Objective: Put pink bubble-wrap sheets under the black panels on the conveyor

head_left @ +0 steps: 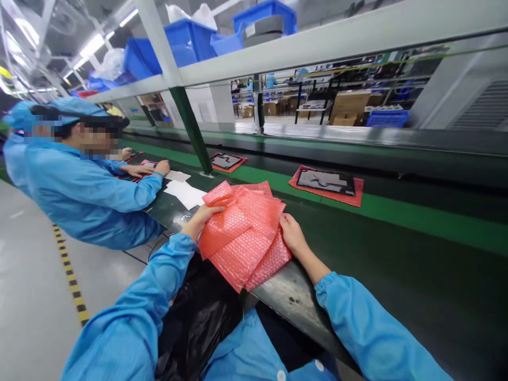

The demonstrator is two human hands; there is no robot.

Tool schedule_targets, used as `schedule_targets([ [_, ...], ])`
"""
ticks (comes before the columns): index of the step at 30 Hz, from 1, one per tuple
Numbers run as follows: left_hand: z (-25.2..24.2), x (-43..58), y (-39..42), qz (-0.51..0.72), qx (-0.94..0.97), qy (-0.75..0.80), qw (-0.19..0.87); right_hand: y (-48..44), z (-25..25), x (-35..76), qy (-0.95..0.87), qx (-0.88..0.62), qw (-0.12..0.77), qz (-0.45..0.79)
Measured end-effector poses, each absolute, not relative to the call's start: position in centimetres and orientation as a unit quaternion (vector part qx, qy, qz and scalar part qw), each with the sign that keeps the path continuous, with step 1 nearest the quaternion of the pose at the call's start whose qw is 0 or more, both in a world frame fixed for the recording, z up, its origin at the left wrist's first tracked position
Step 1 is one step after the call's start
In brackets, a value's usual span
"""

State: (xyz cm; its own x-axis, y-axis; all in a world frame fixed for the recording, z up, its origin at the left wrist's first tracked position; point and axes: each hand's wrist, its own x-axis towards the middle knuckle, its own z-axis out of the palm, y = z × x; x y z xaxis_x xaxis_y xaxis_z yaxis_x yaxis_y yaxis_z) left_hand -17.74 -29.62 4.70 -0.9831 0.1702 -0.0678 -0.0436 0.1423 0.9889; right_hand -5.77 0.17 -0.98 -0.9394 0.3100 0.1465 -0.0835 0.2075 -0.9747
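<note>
A fanned stack of red bubble-wrap bags (pixel 242 233) is held between my two hands over the front edge of the dark bench. My left hand (pixel 202 218) grips its left side, thumb on top. At the right side, my right hand (pixel 292 233) pinches the edge of the stack; its fingertips are partly hidden behind the bags. Beyond the stack, a flat dark panel with grey areas (pixel 326 180) lies on a red bubble-wrap sheet (pixel 357 193). A similar panel (pixel 226 160) on red wrap lies farther left.
White paper sheets (pixel 184 194) lie left of the bags. A co-worker in a blue smock (pixel 91 190) sits at the bench on the left. A green post (pixel 192 129) rises from the bench. Blue bins (pixel 190 41) stand on the overhead shelf. Black plastic (pixel 198 323) hangs below my left arm.
</note>
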Motion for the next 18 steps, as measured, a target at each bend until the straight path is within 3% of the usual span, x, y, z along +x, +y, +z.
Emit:
schedule_targets([
  [6,5.3,-22.2,-30.4,0.566,0.020,0.822,-0.064,0.3,-0.9,-5.6,-0.809,-0.101,0.133,0.563],
  [12,6.4,-23.1,-33.2,0.551,-0.033,0.822,-0.141,-1.1,0.1,-4.4,-0.856,-0.096,0.149,0.485],
  [14,7.8,-22.8,-34.8,0.599,-0.004,0.791,-0.123,-1.5,0.3,-4.1,-0.865,-0.095,0.162,0.465],
  [18,11.3,-22.2,-36.5,0.704,0.104,0.703,0.012,-1.7,0.5,-4.0,-0.882,-0.094,0.176,0.428],
])
